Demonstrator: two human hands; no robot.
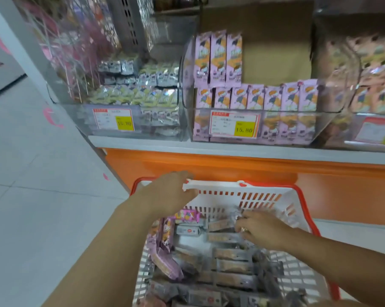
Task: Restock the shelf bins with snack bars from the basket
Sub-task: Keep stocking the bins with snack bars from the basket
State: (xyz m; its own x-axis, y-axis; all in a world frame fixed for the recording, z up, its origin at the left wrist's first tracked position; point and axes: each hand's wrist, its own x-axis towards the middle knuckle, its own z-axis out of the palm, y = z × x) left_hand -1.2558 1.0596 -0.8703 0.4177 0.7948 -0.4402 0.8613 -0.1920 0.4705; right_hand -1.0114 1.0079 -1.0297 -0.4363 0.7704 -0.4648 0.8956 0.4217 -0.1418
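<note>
Head view showed the left hand holding the basket by its far rim. The right hand pinched snack bars near its far right corner. A loose pinch could drop them before the shelf bins.

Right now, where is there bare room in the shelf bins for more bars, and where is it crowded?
The middle clear plastic bin has room on its upper tier, right of the three standing pink packets, above the lower pink row and before the brown cardboard. The right-hand bin of peach packets and the red-rimmed white basket are crowded.
</note>
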